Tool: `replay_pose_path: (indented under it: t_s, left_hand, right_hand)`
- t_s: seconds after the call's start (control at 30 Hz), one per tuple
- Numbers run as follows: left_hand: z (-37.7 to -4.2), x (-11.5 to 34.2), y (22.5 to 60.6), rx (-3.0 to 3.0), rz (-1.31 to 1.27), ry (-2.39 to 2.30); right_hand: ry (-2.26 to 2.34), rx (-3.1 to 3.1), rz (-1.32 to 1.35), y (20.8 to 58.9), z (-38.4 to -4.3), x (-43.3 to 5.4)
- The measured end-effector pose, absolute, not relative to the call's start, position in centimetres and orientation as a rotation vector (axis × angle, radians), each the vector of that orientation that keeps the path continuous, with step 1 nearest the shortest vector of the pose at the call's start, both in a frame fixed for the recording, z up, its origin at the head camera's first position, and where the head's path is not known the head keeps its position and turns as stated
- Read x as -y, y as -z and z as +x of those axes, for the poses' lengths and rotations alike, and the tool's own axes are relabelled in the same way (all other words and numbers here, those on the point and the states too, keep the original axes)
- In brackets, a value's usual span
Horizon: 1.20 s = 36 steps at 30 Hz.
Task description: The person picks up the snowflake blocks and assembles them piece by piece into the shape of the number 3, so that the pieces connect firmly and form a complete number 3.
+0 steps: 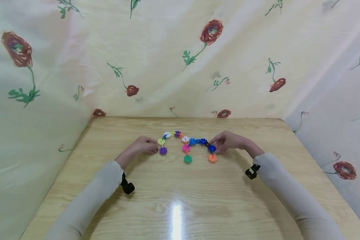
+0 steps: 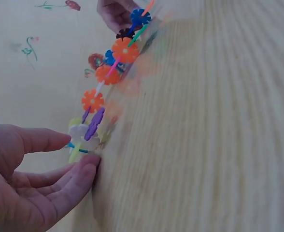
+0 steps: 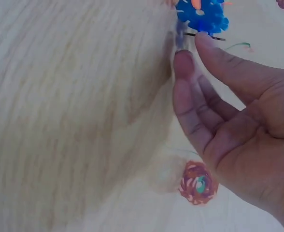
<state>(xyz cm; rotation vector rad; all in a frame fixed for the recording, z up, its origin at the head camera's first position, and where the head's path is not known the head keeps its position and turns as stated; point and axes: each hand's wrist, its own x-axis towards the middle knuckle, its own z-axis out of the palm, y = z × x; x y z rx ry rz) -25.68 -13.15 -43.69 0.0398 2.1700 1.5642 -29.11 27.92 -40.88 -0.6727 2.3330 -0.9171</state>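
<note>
A chain of interlocking plastic snowflake discs [image 1: 192,141] in many colours stands on the wooden table in an M-like arch. Its left end has a yellow disc [image 1: 161,142] and a purple disc [image 1: 163,151]. There my left hand [image 1: 145,145] pinches the chain between thumb and fingers; the left wrist view shows a white disc [image 2: 82,133] by the fingertips. At the other end, my right hand [image 1: 229,141] holds the chain at a dark blue disc [image 1: 211,148], above an orange disc [image 1: 212,158]. In the right wrist view, the thumb meets a thin black disc [image 3: 214,37] edge-on.
The light wooden table [image 1: 174,186] carries a bright light reflection near its front. Flower-patterned cloth [image 1: 156,66] hangs behind and at both sides. Black wrist cameras [image 1: 127,186] are strapped over the grey sleeves [image 1: 99,186].
</note>
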Motion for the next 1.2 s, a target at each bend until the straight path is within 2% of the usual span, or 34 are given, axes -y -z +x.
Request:
replay_pose_path:
  t_s: [0.27, 0.47, 0.7, 0.93, 1.2]
  left_hand:
    - [-25.4, 10.8, 43.8, -2.123, -0.096, -1.714]
    - [-27.2, 8.7, 43.6, -2.120, -0.122, -1.771]
    - [-29.6, 6.6, 43.9, -2.074, -0.128, -1.826]
    - [-31.2, 6.5, 44.1, -2.100, -0.117, -1.799]
    - [-31.6, 7.1, 44.5, -2.151, -0.088, -1.737]
  right_hand:
    - [0.969, -2.414, -0.715, 41.9, -26.4, -27.4]
    - [0.989, -2.481, -0.759, 42.2, -22.9, -26.3]
    - [1.023, -2.574, -0.663, 42.6, -19.8, -24.4]
    - [0.983, -2.607, -0.656, 42.7, -19.7, -23.4]
    - [0.962, -2.576, -0.752, 41.5, -22.8, -25.3]
